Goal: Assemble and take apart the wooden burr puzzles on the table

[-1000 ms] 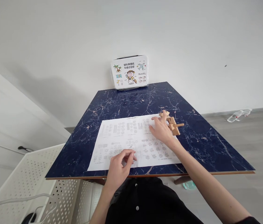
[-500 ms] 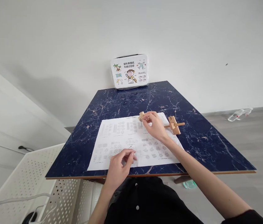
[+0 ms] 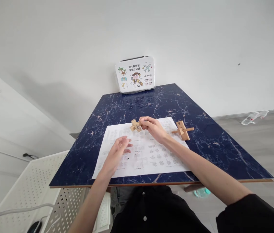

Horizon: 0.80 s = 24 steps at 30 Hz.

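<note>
My right hand (image 3: 151,127) pinches a small cross-shaped wooden puzzle (image 3: 135,125) by its right side, over the far part of the printed sheet. A dark mark shows on one of its pieces. My left hand (image 3: 119,149) is over the left half of the printed sheet (image 3: 151,140), fingers apart and holding nothing. A second wooden puzzle (image 3: 183,130), a flat block with a stick through it, lies at the sheet's right edge, beyond my right wrist. The sheet carries rows of small grey diagrams.
The blue marbled table (image 3: 137,106) has a white cartoon-printed case (image 3: 135,75) at its back edge, against the wall. A white perforated cabinet (image 3: 30,187) with a cable (image 3: 17,209) stands at the left. Plastic bottles (image 3: 250,118) lie on the floor at the right.
My right hand has moved left with the cross-shaped puzzle, which shows more fully. My left hand has moved forward and left, its fingers now spread.
</note>
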{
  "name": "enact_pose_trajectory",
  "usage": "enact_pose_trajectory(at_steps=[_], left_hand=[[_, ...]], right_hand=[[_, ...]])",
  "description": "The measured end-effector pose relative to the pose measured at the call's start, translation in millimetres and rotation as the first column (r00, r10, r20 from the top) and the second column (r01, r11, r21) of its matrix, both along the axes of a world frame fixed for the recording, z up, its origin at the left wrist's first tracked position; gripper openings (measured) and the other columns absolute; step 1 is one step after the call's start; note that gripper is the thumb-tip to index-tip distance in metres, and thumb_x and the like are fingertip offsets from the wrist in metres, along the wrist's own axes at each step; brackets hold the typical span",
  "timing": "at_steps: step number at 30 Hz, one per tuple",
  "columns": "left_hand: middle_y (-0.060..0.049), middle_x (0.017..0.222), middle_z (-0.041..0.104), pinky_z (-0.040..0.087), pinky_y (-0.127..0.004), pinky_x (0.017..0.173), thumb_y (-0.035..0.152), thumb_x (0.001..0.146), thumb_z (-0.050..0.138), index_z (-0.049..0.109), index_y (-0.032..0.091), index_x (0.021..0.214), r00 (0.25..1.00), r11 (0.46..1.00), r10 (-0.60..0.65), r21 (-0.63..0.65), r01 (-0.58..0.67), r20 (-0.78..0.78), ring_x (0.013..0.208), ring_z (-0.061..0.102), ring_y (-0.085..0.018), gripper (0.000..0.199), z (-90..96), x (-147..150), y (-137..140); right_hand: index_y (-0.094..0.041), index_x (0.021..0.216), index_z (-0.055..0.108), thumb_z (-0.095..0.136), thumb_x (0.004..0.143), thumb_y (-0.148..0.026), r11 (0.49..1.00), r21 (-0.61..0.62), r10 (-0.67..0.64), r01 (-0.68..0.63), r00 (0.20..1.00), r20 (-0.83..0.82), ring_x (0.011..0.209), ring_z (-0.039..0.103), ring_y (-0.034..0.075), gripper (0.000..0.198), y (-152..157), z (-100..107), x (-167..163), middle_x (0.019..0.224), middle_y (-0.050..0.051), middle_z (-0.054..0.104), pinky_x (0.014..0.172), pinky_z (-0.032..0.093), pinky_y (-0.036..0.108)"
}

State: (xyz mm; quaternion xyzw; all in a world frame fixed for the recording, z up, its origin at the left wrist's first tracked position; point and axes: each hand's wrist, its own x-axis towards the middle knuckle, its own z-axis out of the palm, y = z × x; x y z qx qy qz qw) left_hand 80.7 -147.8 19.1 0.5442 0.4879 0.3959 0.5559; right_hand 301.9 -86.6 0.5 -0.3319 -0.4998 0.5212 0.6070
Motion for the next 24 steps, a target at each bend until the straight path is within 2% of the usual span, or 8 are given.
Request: enact_pose_trajectory(at_steps=[3, 6, 9, 12, 14, 17, 19, 24], left_hand=[[-0.020, 0.135, 0.066, 0.059, -0.041, 0.086, 0.061, 0.098, 0.062, 0.061, 0.017, 0.128, 0.994, 0.991, -0.075, -0.108, 0.084, 0.080, 0.110, 0.073, -0.030, 0.053, 1.1, 8, 38], [-0.019, 0.122, 0.074, 0.060, -0.040, 0.081, 0.073, 0.099, 0.048, 0.068, 0.017, 0.124, 0.922, 0.914, -0.347, -0.161, 0.374, 0.171, 0.101, 0.075, -0.030, 0.064, 5.1, 24, 69], [-0.015, 0.111, 0.077, 0.057, -0.034, 0.070, 0.078, 0.098, 0.042, 0.074, 0.019, 0.109, 0.862, 0.856, -0.457, -0.156, 0.494, 0.221, 0.085, 0.074, -0.023, 0.068, 6.9, 38, 86], [-0.011, 0.106, 0.075, 0.050, -0.030, 0.062, 0.073, 0.100, 0.046, 0.075, 0.019, 0.101, 0.849, 0.856, -0.472, -0.110, 0.506, 0.236, 0.070, 0.065, -0.016, 0.060, 2.7, 43, 91], [-0.010, 0.103, 0.073, 0.049, -0.030, 0.063, 0.068, 0.100, 0.050, 0.074, 0.019, 0.102, 0.851, 0.868, -0.474, -0.041, 0.495, 0.228, 0.071, 0.062, -0.016, 0.055, -2.9, 42, 91], [-0.010, 0.108, 0.071, 0.052, -0.032, 0.073, 0.061, 0.095, 0.065, 0.069, 0.019, 0.118, 0.891, 0.905, -0.425, 0.114, 0.410, 0.163, 0.085, 0.064, -0.019, 0.047, -11.9, 38, 89], [-0.011, 0.117, 0.069, 0.054, -0.034, 0.082, 0.054, 0.090, 0.075, 0.063, 0.020, 0.129, 0.928, 0.921, -0.356, 0.207, 0.329, 0.113, 0.097, 0.066, -0.021, 0.053, -16.3, 37, 89], [-0.013, 0.135, 0.064, 0.051, -0.042, 0.102, 0.043, 0.084, 0.083, 0.052, 0.022, 0.141, 0.961, 0.884, -0.269, 0.380, 0.273, -0.062, 0.119, 0.064, -0.028, 0.068, -20.7, 36, 92]], right_hand=[[-0.022, 0.082, 0.062, 0.070, 0.081, -0.050, 1.000, -0.004, 0.000, 0.000, 1.000, 0.013, 0.075, 0.054, 0.016, 0.029, 1, -2, 3, 0.110, 0.007, 0.066, 0.071, 0.048, 0.033], [-0.022, 0.083, 0.062, 0.070, 0.081, -0.050, 1.000, 0.011, 0.008, -0.008, 0.999, 0.050, 0.076, 0.054, 0.016, 0.029, -2, -3, 6, 0.112, 0.007, 0.066, 0.072, 0.049, 0.033], [-0.023, 0.085, 0.062, 0.067, 0.084, -0.049, 0.999, 0.033, 0.024, -0.027, 0.995, 0.094, 0.078, 0.055, 0.016, 0.027, -3, -4, 7, 0.113, 0.006, 0.065, 0.070, 0.049, 0.032], [-0.023, 0.087, 0.063, 0.066, 0.086, -0.045, 0.997, 0.066, 0.045, -0.051, 0.994, 0.097, 0.077, 0.055, 0.016, 0.022, -4, -5, 7, 0.111, 0.004, 0.064, 0.072, 0.049, 0.033], [-0.023, 0.090, 0.064, 0.066, 0.088, -0.043, 0.995, 0.086, 0.042, -0.048, 0.996, 0.076, 0.076, 0.055, 0.016, 0.019, -5, -5, 7, 0.106, 0.003, 0.064, 0.075, 0.049, 0.033], [-0.024, 0.100, 0.064, 0.066, 0.089, -0.044, 0.996, 0.085, -0.036, 0.025, 0.992, 0.124, 0.075, 0.055, 0.016, 0.023, -8, -4, 6, 0.098, 0.002, 0.065, 0.074, 0.049, 0.032], [-0.024, 0.107, 0.064, 0.066, 0.089, -0.050, 0.992, 0.083, -0.111, 0.096, 0.971, 0.213, 0.072, 0.055, 0.016, 0.031, -10, -4, 5, 0.100, 0.003, 0.066, 0.069, 0.047, 0.030], [-0.023, 0.113, 0.065, 0.062, 0.092, -0.059, 0.967, 0.169, -0.239, 0.191, 0.911, 0.337, 0.070, 0.058, 0.015, 0.042, -6, -9, 2, 0.104, 0.006, 0.066, 0.064, 0.047, 0.030]])
